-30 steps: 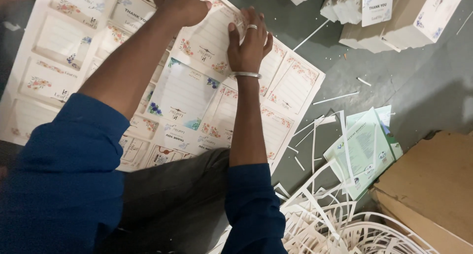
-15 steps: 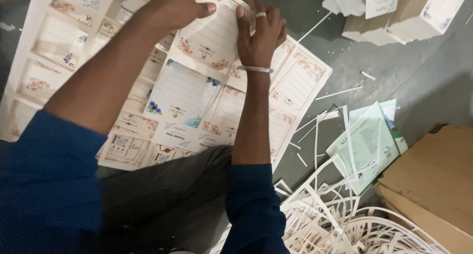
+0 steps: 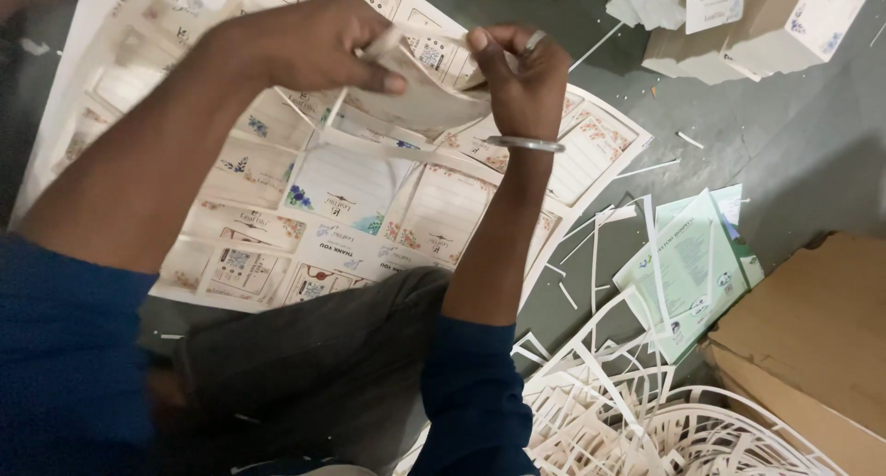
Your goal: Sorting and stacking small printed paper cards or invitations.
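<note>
A large printed sheet [image 3: 369,199] of die-cut cards with floral borders lies on the grey floor in front of my knee. My left hand [image 3: 314,47] and my right hand [image 3: 521,75] are raised above the sheet, both pinching one punched-out card [image 3: 420,84] between fingers and thumb. The card bends between the hands, and thin strips of the sheet's frame hang from it. A metal bangle [image 3: 526,144] circles my right wrist and a ring sits on a right finger. Blue sleeves cover both upper arms.
A tangle of white paper offcut strips [image 3: 637,411] lies at the lower right. Green-printed leaflets [image 3: 692,264] lie beside a brown cardboard box [image 3: 812,338]. Stacks of cut cards [image 3: 738,24] sit at the top right. My grey-trousered knee [image 3: 305,365] rests on the sheet's near edge.
Both hands were pressing on the far part of the sheet; they have since lifted toward me, pulling a card free, and the view has come closer.
</note>
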